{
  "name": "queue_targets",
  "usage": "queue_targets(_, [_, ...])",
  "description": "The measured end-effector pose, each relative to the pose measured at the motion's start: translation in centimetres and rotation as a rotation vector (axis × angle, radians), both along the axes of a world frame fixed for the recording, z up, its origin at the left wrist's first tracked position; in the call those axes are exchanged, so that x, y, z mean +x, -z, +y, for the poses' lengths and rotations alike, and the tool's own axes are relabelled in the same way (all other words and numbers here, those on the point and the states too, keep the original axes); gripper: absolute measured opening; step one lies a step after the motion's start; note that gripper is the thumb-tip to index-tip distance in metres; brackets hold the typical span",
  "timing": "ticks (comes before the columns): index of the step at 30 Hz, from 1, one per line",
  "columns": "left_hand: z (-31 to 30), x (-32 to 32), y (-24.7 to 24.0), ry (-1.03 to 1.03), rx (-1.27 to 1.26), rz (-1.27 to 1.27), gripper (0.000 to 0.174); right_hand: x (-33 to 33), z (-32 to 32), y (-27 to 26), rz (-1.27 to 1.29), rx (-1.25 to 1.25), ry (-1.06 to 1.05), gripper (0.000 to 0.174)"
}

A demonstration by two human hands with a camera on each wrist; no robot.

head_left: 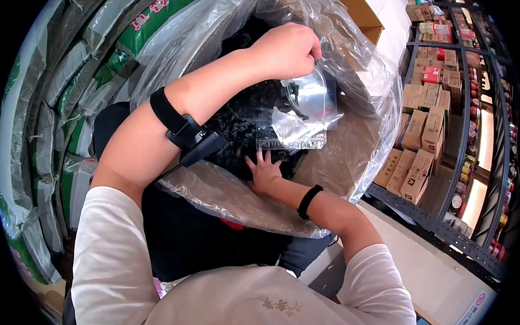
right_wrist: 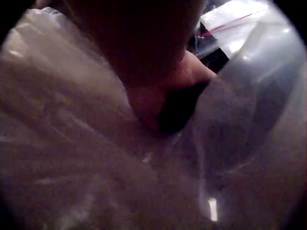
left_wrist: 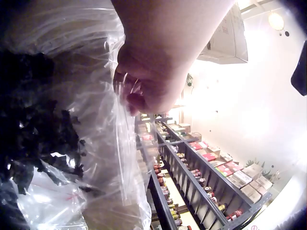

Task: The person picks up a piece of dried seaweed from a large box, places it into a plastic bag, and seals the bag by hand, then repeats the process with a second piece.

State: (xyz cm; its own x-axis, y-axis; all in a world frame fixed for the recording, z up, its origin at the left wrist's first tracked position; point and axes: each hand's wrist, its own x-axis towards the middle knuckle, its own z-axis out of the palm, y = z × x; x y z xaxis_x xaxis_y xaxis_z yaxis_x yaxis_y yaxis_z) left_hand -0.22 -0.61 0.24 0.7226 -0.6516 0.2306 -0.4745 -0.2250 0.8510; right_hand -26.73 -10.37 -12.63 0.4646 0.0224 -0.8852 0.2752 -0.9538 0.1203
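At one clear liner (head_left: 380,149) are two hands (head_left: 290,49) (head_left: 266,175), one pinching plastic (left_wrist: 125,163).

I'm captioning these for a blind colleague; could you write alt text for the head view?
A person's left hand is curled over a plastic-lined container of dark, ragged pieces, where the right hand lies with fingers spread beside a clear zip-top bag. Shelved cartons stand at the right.

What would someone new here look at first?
Probably the big, crinkly see-through liner in the middle, with dark, crumpled pieces inside. A shiny clear bag lies on top of them. Next, perhaps, the piled sacks with green patches on the left, and cardboard boxes at the right.
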Motion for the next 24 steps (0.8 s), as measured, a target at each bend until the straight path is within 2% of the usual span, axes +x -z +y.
queue_targets(4, [0.0, 0.1, 0.1, 0.001, 0.005, -0.028, 0.026, -0.1, -0.8, 1.2, -0.002, 0.129, 0.119, 0.090])
queue_targets(7, [0.1, 0.0, 0.1, 0.003, 0.010, -0.022, 0.026, -1.0, -0.5, 3.8, 0.032, 0.134, 0.143, 0.084])
queue_targets(8, [0.2, 0.0, 0.0, 0.004, 0.011, -0.017, 0.026, -2.6, -0.9, 6.0, -0.107, 0.136, 0.060, 0.070])
queue_targets(9, [0.2, 0.0, -0.1, 0.005, 0.012, -0.018, 0.026, -2.4, -0.8, 5.6, -0.109, 0.137, 0.061, 0.070])
queue_targets(11, [0.4, 0.1, -0.1, 0.008, 0.002, -0.010, 0.026, -1.7, -0.8, 4.8, -0.027, 0.264, 0.035, 0.056])
queue_targets(12, [0.5, 0.1, -0.1, 0.005, 0.007, -0.008, 0.026, -1.5, -0.7, 4.0, -0.053, 0.284, 0.093, 0.046])
queue_targets(15, [0.3, 0.1, -0.1, 0.014, 0.009, -0.019, 0.026, -0.9, -0.8, 2.6, -0.065, 0.272, 0.141, 0.055])
queue_targets(16, [0.3, 0.1, -0.1, 0.011, 0.010, -0.025, 0.026, -1.2, -0.9, 2.7, -0.075, 0.231, 0.099, 0.068])
queue_targets(17, [0.3, 0.1, -0.1, 0.007, 0.012, -0.030, 0.026, -1.3, -0.9, 3.0, -0.076, 0.232, 0.100, 0.068])
queue_targets(19, [0.4, 0.1, -0.1, 0.014, 0.018, -0.022, 0.026, -1.6, -1.0, 3.8, -0.051, 0.206, 0.080, 0.080])
queue_targets(24, [0.4, 0.0, -0.1, 0.016, 0.023, -0.018, 0.026, -1.5, -1.5, 4.9, 0.017, 0.281, 0.102, 0.082])
